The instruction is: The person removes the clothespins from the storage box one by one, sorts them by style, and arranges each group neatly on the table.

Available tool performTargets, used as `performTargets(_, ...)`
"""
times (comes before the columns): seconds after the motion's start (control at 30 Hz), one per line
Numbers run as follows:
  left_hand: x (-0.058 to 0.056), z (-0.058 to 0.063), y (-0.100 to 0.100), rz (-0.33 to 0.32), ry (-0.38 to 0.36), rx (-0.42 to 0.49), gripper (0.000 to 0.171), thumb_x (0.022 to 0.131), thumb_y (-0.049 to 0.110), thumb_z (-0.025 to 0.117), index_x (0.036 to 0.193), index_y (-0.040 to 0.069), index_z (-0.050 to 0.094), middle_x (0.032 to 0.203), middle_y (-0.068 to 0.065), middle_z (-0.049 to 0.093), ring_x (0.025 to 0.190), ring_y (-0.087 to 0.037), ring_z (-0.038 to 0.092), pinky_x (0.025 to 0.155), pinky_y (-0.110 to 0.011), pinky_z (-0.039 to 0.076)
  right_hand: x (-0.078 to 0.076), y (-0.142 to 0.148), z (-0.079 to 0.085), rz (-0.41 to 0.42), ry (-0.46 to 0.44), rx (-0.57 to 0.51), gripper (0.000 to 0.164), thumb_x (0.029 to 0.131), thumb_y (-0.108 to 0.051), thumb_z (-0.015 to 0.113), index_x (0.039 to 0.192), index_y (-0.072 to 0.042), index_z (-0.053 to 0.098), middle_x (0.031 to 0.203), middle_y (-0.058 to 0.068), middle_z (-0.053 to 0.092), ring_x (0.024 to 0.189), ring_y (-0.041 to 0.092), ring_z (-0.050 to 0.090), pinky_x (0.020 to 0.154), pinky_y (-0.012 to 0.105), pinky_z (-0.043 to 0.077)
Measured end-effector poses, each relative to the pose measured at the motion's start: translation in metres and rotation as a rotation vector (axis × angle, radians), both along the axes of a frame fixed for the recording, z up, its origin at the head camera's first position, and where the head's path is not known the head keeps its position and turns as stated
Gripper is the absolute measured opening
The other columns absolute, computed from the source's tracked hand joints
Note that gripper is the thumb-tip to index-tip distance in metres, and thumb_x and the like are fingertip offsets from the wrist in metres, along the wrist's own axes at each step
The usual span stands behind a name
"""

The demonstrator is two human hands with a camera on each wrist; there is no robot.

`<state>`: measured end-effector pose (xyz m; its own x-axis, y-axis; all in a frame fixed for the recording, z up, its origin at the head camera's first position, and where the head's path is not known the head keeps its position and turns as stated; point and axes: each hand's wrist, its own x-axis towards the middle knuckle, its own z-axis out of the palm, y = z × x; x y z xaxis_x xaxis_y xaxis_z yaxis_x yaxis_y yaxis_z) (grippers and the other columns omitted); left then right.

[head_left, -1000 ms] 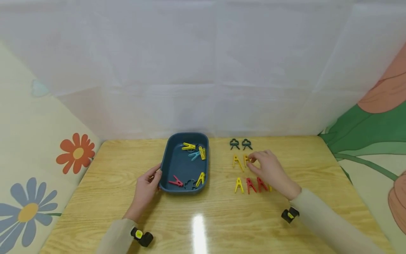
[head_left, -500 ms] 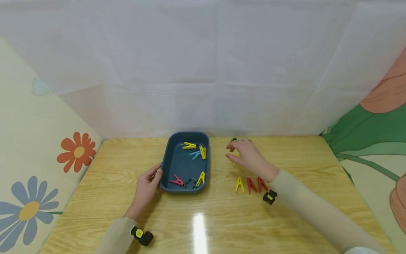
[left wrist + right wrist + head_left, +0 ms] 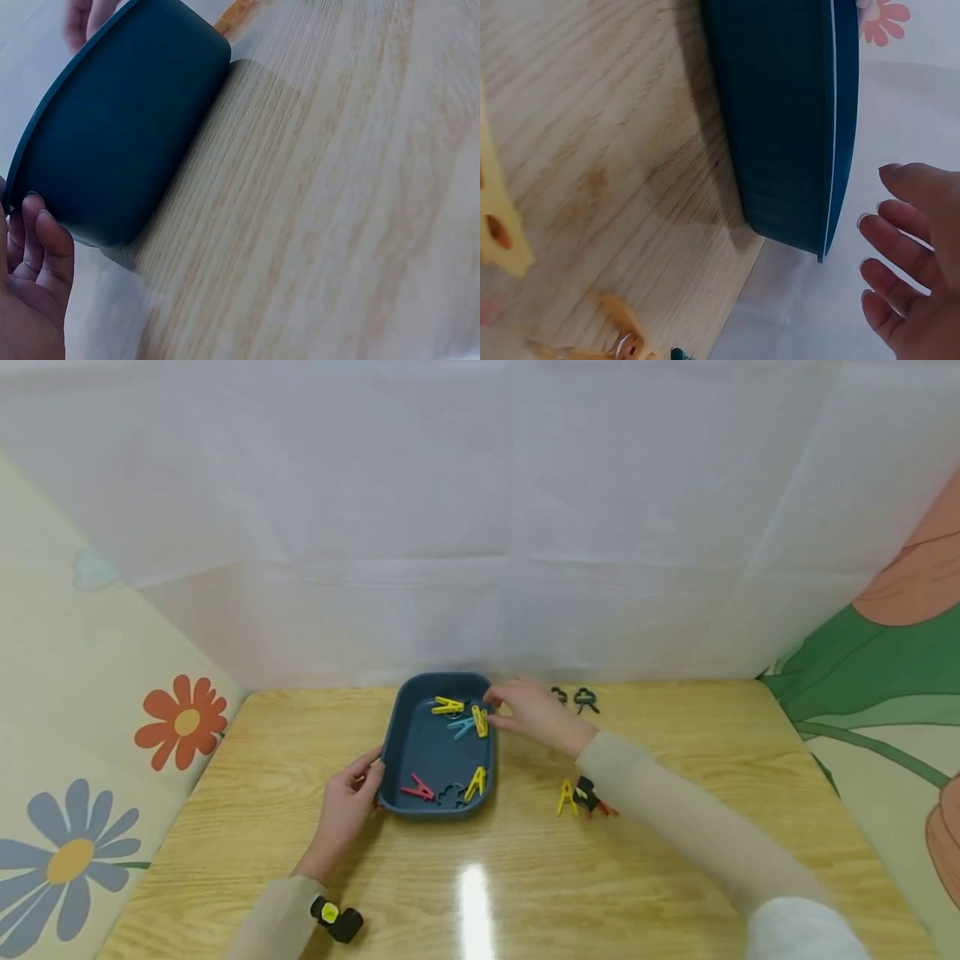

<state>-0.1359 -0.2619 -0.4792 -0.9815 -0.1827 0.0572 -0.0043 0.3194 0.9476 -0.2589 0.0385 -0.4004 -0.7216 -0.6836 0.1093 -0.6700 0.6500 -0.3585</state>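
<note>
My left hand (image 3: 350,800) holds a dark blue plastic tray (image 3: 420,747) by its left rim, thumb on top and fingers curled under, as the left wrist view shows. Inside the tray lie yellow clothespins (image 3: 447,705), a light blue clothespin (image 3: 461,726), a red clothespin (image 3: 417,787) and a dark clip (image 3: 451,795). Fingers loosely spread, my right hand (image 3: 536,714) hovers at the tray's right rim with nothing in its grasp in the right wrist view. A yellow clothespin (image 3: 480,721) in the tray is just by its fingertips.
Right of the tray, dark clips (image 3: 586,699) lie near the back edge of the wooden table (image 3: 420,877). Nearer the front is a yellow clothespin (image 3: 567,797), with red clothespins partly covered by my right sleeve (image 3: 675,802). A yellow-orange clothespin (image 3: 630,339) shows in the right wrist view.
My right hand has swept left from the yellow clothespins on the table to the tray's right rim. The left hand and tray stay in place.
</note>
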Motion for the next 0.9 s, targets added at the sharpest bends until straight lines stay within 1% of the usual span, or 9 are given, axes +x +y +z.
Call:
performTargets(0.07, 0.000, 0.000, 0.000, 0.002, 0.000, -0.006, 0.037, 0.108, 0.016, 0.057, 0.141, 0.001, 0.063, 0.089, -0.010, 0.058, 0.057, -0.007, 0.056, 0.050, -0.023, 0.050, -0.003, -0.007, 0.000, 0.018, 0.001, 0.014, 0.032, 0.100, -0.024, 0.073, 0.126, -0.005, 0.071, 0.121, 0.007, 0.072, 0.113, 0.024, 0.064, 0.104, 0.043, 0.047)
performTargets(0.13, -0.001, 0.000, 0.000, 0.001, 0.000, -0.007, 0.037, 0.108, 0.016, 0.057, 0.141, 0.001, 0.063, 0.089, -0.009, 0.057, 0.058, -0.006, 0.056, 0.050, -0.023, 0.050, -0.006, -0.014, 0.001, 0.037, 0.011, 0.041, 0.032, 0.100, -0.024, 0.073, 0.126, -0.006, 0.071, 0.120, 0.007, 0.072, 0.111, 0.024, 0.064, 0.103, 0.043, 0.047)
performTargets(0.3, -0.002, 0.000, 0.000, 0.001, 0.005, -0.002, 0.037, 0.108, 0.016, 0.058, 0.141, 0.001, 0.064, 0.089, -0.011, 0.057, 0.058, -0.006, 0.056, 0.051, -0.022, 0.049, -0.011, -0.031, 0.000, 0.075, 0.046, 0.154, 0.034, 0.100, -0.028, 0.073, 0.128, -0.009, 0.071, 0.118, 0.006, 0.070, 0.108, 0.024, 0.061, 0.099, 0.041, 0.047)
performTargets(0.33, -0.002, 0.000, 0.000, 0.001, 0.008, -0.001, 0.036, 0.108, 0.015, 0.058, 0.141, 0.001, 0.064, 0.089, -0.012, 0.058, 0.058, -0.006, 0.056, 0.051, -0.022, 0.049, -0.012, -0.034, -0.001, 0.080, 0.047, 0.179, 0.035, 0.100, -0.029, 0.073, 0.129, -0.010, 0.071, 0.120, 0.006, 0.070, 0.109, 0.024, 0.060, 0.100, 0.041, 0.047)
performTargets(0.47, -0.001, 0.001, 0.000, -0.009, 0.017, -0.002, 0.037, 0.107, 0.013, 0.059, 0.141, -0.001, 0.063, 0.090, -0.014, 0.059, 0.056, -0.007, 0.055, 0.051, -0.023, 0.049, -0.015, -0.044, -0.005, 0.080, 0.053, 0.252, 0.037, 0.100, -0.033, 0.072, 0.131, -0.014, 0.070, 0.122, 0.003, 0.070, 0.112, 0.023, 0.057, 0.103, 0.041, 0.044)
performTargets(0.53, -0.001, 0.000, -0.001, -0.012, 0.019, -0.006, 0.037, 0.107, 0.013, 0.058, 0.141, -0.002, 0.063, 0.089, -0.012, 0.059, 0.057, -0.007, 0.055, 0.051, -0.023, 0.049, -0.016, -0.048, -0.006, 0.068, 0.050, 0.280, 0.038, 0.100, -0.035, 0.072, 0.133, -0.016, 0.070, 0.125, 0.001, 0.069, 0.114, 0.023, 0.055, 0.107, 0.042, 0.041)
performTargets(0.67, -0.002, -0.002, -0.001, -0.002, 0.017, -0.003, 0.036, 0.108, 0.013, 0.058, 0.141, -0.001, 0.063, 0.086, -0.008, 0.057, 0.056, -0.006, 0.055, 0.049, -0.023, 0.048, -0.020, -0.056, -0.009, 0.063, 0.076, 0.352, 0.038, 0.101, -0.038, 0.070, 0.135, -0.022, 0.070, 0.129, -0.002, 0.069, 0.116, 0.022, 0.053, 0.109, 0.042, 0.039)
performTargets(0.77, -0.002, -0.001, 0.000, 0.008, 0.018, -0.002, 0.036, 0.107, 0.013, 0.058, 0.140, 0.000, 0.065, 0.085, -0.007, 0.057, 0.055, -0.006, 0.055, 0.049, -0.022, 0.048, -0.023, -0.062, -0.013, 0.089, 0.103, 0.402, 0.037, 0.101, -0.039, 0.070, 0.136, -0.026, 0.070, 0.129, -0.005, 0.069, 0.112, 0.021, 0.053, 0.103, 0.039, 0.041)
performTargets(0.9, 0.000, 0.001, 0.001, 0.013, 0.018, -0.007, 0.035, 0.107, 0.012, 0.059, 0.139, 0.000, 0.065, 0.085, -0.005, 0.057, 0.056, -0.006, 0.055, 0.050, -0.022, 0.049, -0.023, -0.069, -0.018, 0.133, 0.126, 0.432, 0.036, 0.100, -0.039, 0.072, 0.133, -0.026, 0.072, 0.128, -0.007, 0.070, 0.108, 0.020, 0.052, 0.095, 0.037, 0.040)
